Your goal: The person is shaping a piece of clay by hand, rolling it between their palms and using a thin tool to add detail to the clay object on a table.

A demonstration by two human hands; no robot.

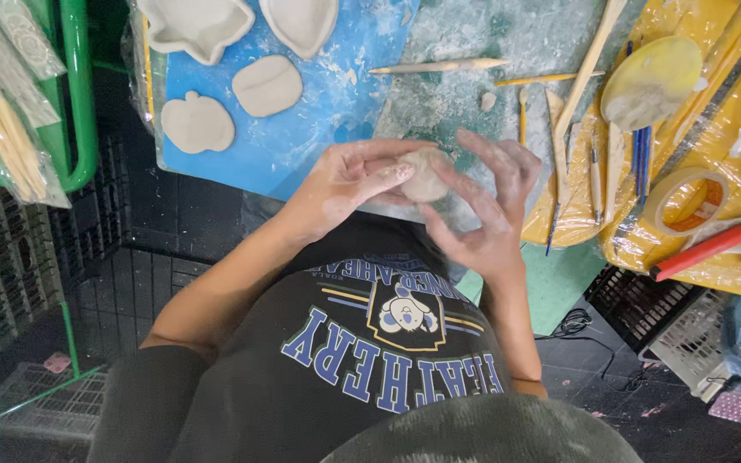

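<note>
Both hands pinch one clay lump [424,174] just off the worktop [456,94] edge, near the blue mat [319,120]. Left hand [355,180] fingers close round it w/ thumb on top; right hand [486,201] fingers half spread, tips touching. Risk: squeezing too hard could thin or crack the wall, or a slip drops it to the lap. Lump looks pale grey, rounded, smooth, damp.

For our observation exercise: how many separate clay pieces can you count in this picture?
5. A lump between both hands; a pumpkin shape and a round slab on the blue mat; two dish forms at its top edge. Others may lie out of view.
</note>
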